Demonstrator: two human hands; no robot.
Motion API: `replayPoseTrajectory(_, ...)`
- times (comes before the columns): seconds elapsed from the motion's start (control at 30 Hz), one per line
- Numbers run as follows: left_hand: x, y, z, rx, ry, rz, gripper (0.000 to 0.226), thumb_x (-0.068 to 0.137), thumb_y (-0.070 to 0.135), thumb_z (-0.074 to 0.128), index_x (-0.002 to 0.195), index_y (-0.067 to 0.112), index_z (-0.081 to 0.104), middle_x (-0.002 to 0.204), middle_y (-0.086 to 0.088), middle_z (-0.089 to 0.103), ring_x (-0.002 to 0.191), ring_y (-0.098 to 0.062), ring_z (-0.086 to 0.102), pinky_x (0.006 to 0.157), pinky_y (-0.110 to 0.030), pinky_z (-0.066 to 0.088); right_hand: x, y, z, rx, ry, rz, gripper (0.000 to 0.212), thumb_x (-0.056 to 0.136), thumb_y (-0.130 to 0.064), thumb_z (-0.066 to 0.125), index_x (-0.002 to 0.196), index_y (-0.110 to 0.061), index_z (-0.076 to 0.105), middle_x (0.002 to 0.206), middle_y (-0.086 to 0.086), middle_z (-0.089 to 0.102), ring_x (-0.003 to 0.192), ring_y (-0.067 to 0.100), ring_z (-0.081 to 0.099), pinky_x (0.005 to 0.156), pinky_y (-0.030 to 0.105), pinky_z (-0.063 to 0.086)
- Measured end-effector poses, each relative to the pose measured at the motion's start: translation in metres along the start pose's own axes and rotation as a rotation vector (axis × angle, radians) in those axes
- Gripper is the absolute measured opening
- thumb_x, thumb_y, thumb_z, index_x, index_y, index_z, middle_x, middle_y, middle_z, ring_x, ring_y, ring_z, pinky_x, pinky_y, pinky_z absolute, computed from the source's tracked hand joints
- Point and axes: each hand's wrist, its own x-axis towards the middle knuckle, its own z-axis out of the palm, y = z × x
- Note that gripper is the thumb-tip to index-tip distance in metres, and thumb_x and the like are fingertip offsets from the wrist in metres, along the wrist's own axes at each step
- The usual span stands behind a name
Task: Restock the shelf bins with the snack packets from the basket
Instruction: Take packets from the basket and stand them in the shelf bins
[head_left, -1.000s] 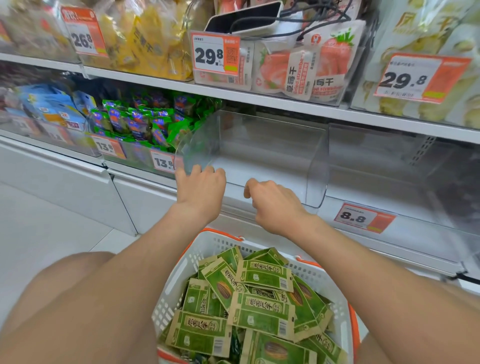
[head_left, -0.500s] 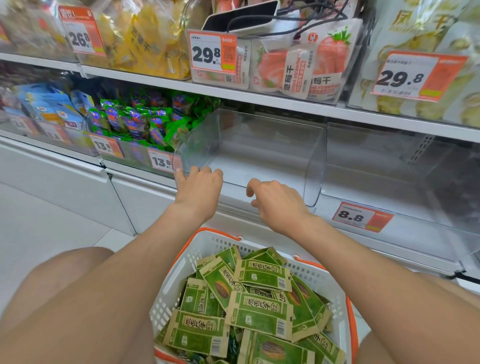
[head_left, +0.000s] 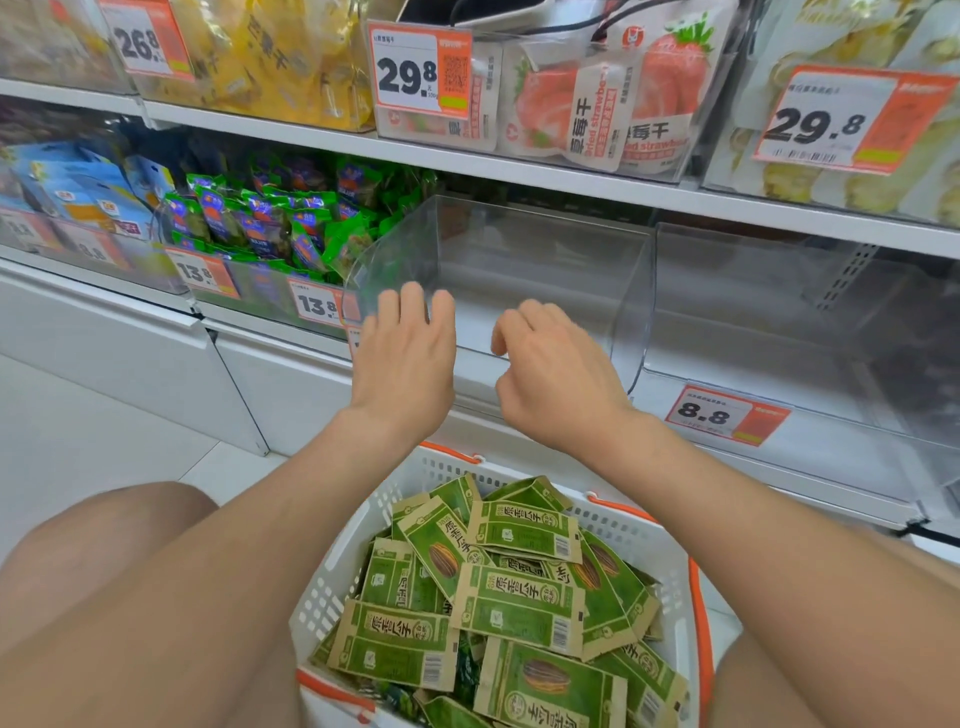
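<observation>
While the basket sits low between the person's knees, every packet in view is down in it, a loose green heap lying criss-crossed. It's parked right under the target, which I'd say keeps each lift short.

Up over its far rim, both hands are out at the front of the clear bin. The left hand has its fingers fairly straight, reaching for the bin's front left corner and holding nothing. The right hand is empty too, fingers loosely curled at the low front lip. Whether either touches the plastic, I can't tell. My read is that they're checking or squaring the bin before loading starts, not carrying stock.

Inside, that bin is bare. So is its neighbour on the right, above an 8.8 tag. To the left, green packs crowd the next bin. Further up, strawberry bags fill the shelf above.
</observation>
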Motion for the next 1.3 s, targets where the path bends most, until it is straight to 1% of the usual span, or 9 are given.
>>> replayPoseTrajectory(0.07, -0.006, 0.005, -0.002, -0.052, -0.074, 0.022, 0.027, 0.082, 0.007, 0.06, 0.097, 0.017, 0.04, 0.097, -0.01, 0.054, 0.086, -0.033, 0.05, 0.065, -0.039, 0.029, -0.006, -0.009, -0.013, 0.045, -0.084, -0.022, 0.011, 0.083, -0.017, 0.053, 0.09, -0.02, 0.061, 0.092, 0.0, 0.06, 0.085, 0.026, 0.056, 0.063, 0.034, 0.039)
replayPoseTrajectory(0.23, -0.035, 0.014, 0.021, -0.193, -0.894, 0.263, 0.014, 0.092, 0.024, 0.063, 0.105, 0.02, 0.061, 0.113, -0.004, 0.066, 0.105, -0.03, 0.064, 0.084, -0.043, 0.057, -0.036, -0.017, 0.015, -0.049, -0.678, -0.065, 0.02, 0.085, -0.01, 0.054, 0.068, -0.019, 0.051, 0.07, 0.001, 0.049, 0.061, 0.022, 0.052, 0.05, 0.028, 0.037)
replayPoseTrajectory(0.37, -0.059, 0.032, 0.047, -0.098, -1.142, 0.461, 0.022, 0.101, 0.014, 0.05, 0.111, 0.011, 0.069, 0.111, -0.009, 0.07, 0.095, -0.026, 0.065, 0.076, -0.038, 0.052, -0.066, -0.016, 0.07, -0.226, -0.988, -0.135, 0.023, 0.09, -0.006, 0.062, 0.074, -0.016, 0.049, 0.075, 0.001, 0.047, 0.062, 0.018, 0.049, 0.052, 0.029, 0.043)
replayPoseTrajectory(0.43, -0.067, 0.038, 0.057, -0.054, -1.164, 0.495, 0.019, 0.102, 0.01, 0.051, 0.107, 0.009, 0.069, 0.104, -0.009, 0.07, 0.084, -0.024, 0.061, 0.068, -0.036, 0.048, -0.079, -0.019, 0.095, -0.277, -1.054, -0.185, 0.01, 0.094, -0.019, 0.068, 0.097, -0.013, 0.061, 0.084, 0.002, 0.058, 0.065, 0.016, 0.053, 0.053, 0.03, 0.049)
replayPoseTrajectory(0.57, -0.074, 0.043, 0.066, -0.024, -1.147, 0.533, 0.007, 0.102, 0.014, 0.061, 0.096, 0.012, 0.06, 0.081, 0.003, 0.054, 0.079, -0.023, 0.058, 0.069, -0.036, 0.049, -0.098, -0.028, 0.132, -0.248, -1.077, -0.251, 0.082, 0.09, -0.055, 0.07, 0.15, -0.008, 0.04, 0.114, 0.005, 0.062, 0.091, 0.027, 0.065, 0.061, 0.036, 0.056)
replayPoseTrajectory(0.83, -0.072, 0.029, 0.066, -0.055, -1.156, 0.426, 0.023, 0.099, 0.002, 0.048, 0.081, 0.015, 0.053, 0.082, -0.002, 0.057, 0.067, -0.021, 0.054, 0.06, -0.034, 0.044, -0.111, -0.05, 0.141, -0.313, -1.038, -0.338, 0.075, 0.09, -0.056, 0.072, 0.141, -0.006, 0.05, 0.104, 0.004, 0.045, 0.086, 0.022, 0.05, 0.06, 0.036, 0.048)
replayPoseTrajectory(0.97, -0.062, 0.02, 0.058, -0.028, -1.189, 0.386, 0.019, 0.102, 0.009, 0.046, 0.089, 0.017, 0.056, 0.094, -0.003, 0.063, 0.085, -0.024, 0.064, 0.077, -0.039, 0.055, -0.095, -0.041, 0.127, -0.1, -1.014, -0.2, 0.088, 0.087, -0.056, 0.068, 0.154, -0.009, 0.033, 0.132, 0.011, 0.049, 0.1, 0.028, 0.059, 0.066, 0.036, 0.055)
replayPoseTrajectory(1.13, -0.041, 0.003, 0.017, -0.273, -1.154, 0.174, 0.037, 0.098, 0.003, 0.049, 0.13, 0.014, 0.066, 0.127, -0.005, 0.066, 0.119, -0.028, 0.062, 0.096, -0.035, 0.051, -0.052, -0.032, 0.082, 0.442, -0.879, 0.18, 0.039, 0.101, -0.045, 0.042, 0.109, -0.013, 0.063, 0.1, 0.011, 0.06, 0.091, 0.028, 0.059, 0.074, 0.038, 0.048)
replayPoseTrajectory(1.3, -0.016, -0.019, -0.016, -0.959, -0.85, -0.45, 0.022, 0.088, -0.002, 0.054, 0.09, 0.005, 0.075, 0.078, -0.016, 0.072, 0.076, -0.027, 0.066, 0.071, -0.039, 0.059, -0.034, -0.036, 0.025, 0.748, -0.685, 0.364, 0.04, 0.109, -0.021, 0.03, 0.072, -0.023, 0.044, 0.076, -0.003, 0.05, 0.068, 0.012, 0.044, 0.058, 0.022, 0.034)
